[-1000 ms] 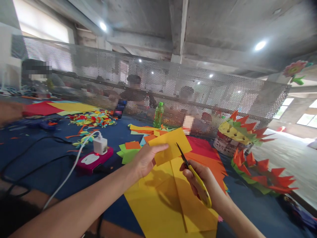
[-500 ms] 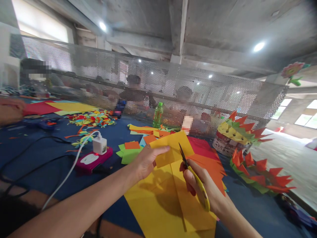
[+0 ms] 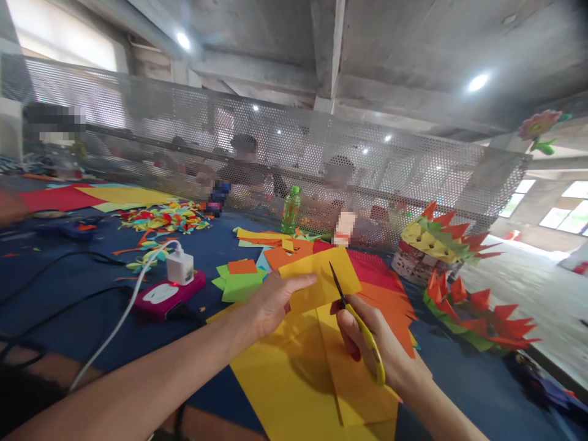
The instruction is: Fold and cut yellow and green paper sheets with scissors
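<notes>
My left hand (image 3: pixel 275 303) pinches a small piece of yellow paper (image 3: pixel 340 269) by its left side, thumb on top. In my right hand (image 3: pixel 362 324) is a pair of scissors (image 3: pixel 370 346) with yellow handles, my fingers through the loops. The dark blades lie across the right part of the held paper and point up and away; whether they are cutting into it I cannot tell. Beneath both hands, larger yellow sheets (image 3: pixel 280 392) rest on the blue table. Orange sheets (image 3: pixel 383 312) and a red sheet (image 3: pixel 372 269) lie just beyond my right hand.
A purple power strip (image 3: pixel 156 300) with a white charger (image 3: pixel 180 267) and cables sits left. Paper scraps (image 3: pixel 165 215), green paper pieces (image 3: pixel 241 285) and a green bottle (image 3: pixel 291 211) are farther back. Folded-paper rings (image 3: pixel 482 318) stand right. A perforated screen (image 3: pixel 184 135) borders the table; a co-worker's blurred hand (image 3: pixel 13 205) shows far left.
The view has shifted slightly, so the surroundings sit a little farther left. My hands, the yellow paper and the scissors keep nearly the same arrangement. The co-worker's hand has moved leftward in view.
</notes>
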`<control>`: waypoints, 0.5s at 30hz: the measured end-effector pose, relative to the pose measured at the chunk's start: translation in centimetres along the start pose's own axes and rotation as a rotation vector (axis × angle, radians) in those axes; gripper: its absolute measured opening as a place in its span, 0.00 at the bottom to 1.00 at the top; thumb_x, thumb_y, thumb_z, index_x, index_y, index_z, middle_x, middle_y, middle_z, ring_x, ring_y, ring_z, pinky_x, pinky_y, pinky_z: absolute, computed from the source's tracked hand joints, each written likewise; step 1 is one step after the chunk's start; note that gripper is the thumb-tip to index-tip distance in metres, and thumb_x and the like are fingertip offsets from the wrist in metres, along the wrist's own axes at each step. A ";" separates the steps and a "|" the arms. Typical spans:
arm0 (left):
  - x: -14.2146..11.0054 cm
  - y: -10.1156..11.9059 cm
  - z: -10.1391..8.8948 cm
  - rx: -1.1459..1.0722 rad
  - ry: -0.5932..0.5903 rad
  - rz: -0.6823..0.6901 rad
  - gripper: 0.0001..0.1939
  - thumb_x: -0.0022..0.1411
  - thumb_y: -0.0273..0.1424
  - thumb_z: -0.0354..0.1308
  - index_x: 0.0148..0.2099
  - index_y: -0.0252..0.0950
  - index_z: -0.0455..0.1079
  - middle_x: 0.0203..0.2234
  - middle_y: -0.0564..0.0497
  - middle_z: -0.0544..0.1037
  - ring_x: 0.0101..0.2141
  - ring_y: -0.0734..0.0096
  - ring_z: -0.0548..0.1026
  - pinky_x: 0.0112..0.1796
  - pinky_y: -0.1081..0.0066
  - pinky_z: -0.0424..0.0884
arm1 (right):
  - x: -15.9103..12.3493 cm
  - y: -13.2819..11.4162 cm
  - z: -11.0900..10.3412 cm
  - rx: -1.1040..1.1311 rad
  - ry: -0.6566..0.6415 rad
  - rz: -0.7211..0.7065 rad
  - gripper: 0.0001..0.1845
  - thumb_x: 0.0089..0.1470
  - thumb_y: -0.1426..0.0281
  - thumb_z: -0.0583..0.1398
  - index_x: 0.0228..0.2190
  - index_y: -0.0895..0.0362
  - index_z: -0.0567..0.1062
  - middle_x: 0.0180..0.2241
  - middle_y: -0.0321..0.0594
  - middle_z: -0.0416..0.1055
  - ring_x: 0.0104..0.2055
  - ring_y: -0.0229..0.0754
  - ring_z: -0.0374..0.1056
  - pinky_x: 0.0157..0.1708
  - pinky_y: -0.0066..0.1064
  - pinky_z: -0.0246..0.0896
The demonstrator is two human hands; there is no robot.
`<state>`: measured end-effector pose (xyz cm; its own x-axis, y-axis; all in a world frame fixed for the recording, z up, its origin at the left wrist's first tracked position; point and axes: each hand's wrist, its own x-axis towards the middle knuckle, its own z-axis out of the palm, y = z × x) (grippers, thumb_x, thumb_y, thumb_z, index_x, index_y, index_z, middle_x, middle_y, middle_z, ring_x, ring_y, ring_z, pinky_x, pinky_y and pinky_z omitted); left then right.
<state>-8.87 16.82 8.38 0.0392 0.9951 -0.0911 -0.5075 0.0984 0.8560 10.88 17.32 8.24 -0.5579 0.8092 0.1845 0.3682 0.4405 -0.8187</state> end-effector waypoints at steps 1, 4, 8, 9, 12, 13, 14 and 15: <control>0.0 0.0 0.0 -0.002 0.008 -0.005 0.21 0.48 0.31 0.72 0.46 0.30 0.79 0.42 0.37 0.84 0.39 0.49 0.83 0.43 0.55 0.77 | 0.0 -0.2 0.0 -0.003 0.014 0.003 0.26 0.61 0.43 0.51 0.32 0.53 0.64 0.18 0.28 0.60 0.19 0.34 0.57 0.21 0.27 0.51; 0.1 0.0 0.0 -0.014 -0.002 0.003 0.24 0.46 0.31 0.73 0.48 0.30 0.78 0.43 0.36 0.83 0.40 0.47 0.83 0.44 0.54 0.76 | 0.0 -0.4 0.1 0.005 0.039 0.019 0.27 0.60 0.42 0.52 0.32 0.54 0.65 0.16 0.27 0.59 0.17 0.33 0.56 0.20 0.26 0.51; -0.1 0.1 0.1 -0.012 0.010 -0.024 0.26 0.46 0.31 0.74 0.48 0.30 0.77 0.40 0.36 0.84 0.37 0.49 0.83 0.43 0.54 0.76 | 0.0 0.1 0.2 0.045 0.059 0.019 0.29 0.58 0.40 0.53 0.32 0.55 0.67 0.14 0.26 0.58 0.15 0.33 0.54 0.17 0.25 0.48; -0.1 0.1 0.1 -0.010 0.012 -0.022 0.25 0.46 0.31 0.74 0.48 0.30 0.77 0.40 0.37 0.84 0.37 0.49 0.83 0.43 0.54 0.76 | 0.0 0.2 0.3 0.048 0.064 0.015 0.29 0.58 0.40 0.53 0.31 0.55 0.67 0.14 0.26 0.58 0.14 0.32 0.54 0.17 0.25 0.48; -0.1 0.2 0.2 -0.014 0.005 0.011 0.24 0.46 0.30 0.74 0.47 0.30 0.78 0.41 0.38 0.84 0.39 0.50 0.83 0.44 0.56 0.76 | 0.0 0.6 0.5 0.050 0.080 0.001 0.30 0.58 0.39 0.52 0.31 0.54 0.66 0.13 0.26 0.59 0.13 0.33 0.55 0.15 0.25 0.47; 0.0 0.2 0.2 -0.013 0.005 0.016 0.24 0.46 0.30 0.74 0.47 0.30 0.78 0.41 0.38 0.84 0.40 0.50 0.82 0.44 0.56 0.76 | 0.0 0.7 0.6 0.054 0.085 0.000 0.30 0.57 0.38 0.53 0.31 0.54 0.66 0.12 0.26 0.59 0.13 0.33 0.55 0.15 0.24 0.47; 0.0 0.2 0.1 -0.012 0.004 0.013 0.23 0.47 0.30 0.74 0.47 0.30 0.78 0.41 0.38 0.84 0.40 0.49 0.82 0.44 0.55 0.76 | 0.0 0.8 0.7 0.059 0.093 0.004 0.30 0.57 0.38 0.53 0.31 0.54 0.66 0.12 0.26 0.59 0.12 0.33 0.55 0.15 0.24 0.47; 0.0 0.2 0.1 -0.013 0.004 0.008 0.23 0.47 0.30 0.73 0.47 0.30 0.78 0.42 0.38 0.84 0.41 0.49 0.82 0.44 0.55 0.76 | 0.0 0.9 0.7 0.066 0.099 0.010 0.31 0.56 0.38 0.53 0.31 0.54 0.66 0.12 0.26 0.59 0.12 0.33 0.55 0.14 0.24 0.47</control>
<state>-8.84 16.87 8.58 0.0319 0.9957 -0.0864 -0.5186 0.0904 0.8502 10.67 17.44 7.13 -0.4771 0.8493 0.2258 0.3220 0.4080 -0.8543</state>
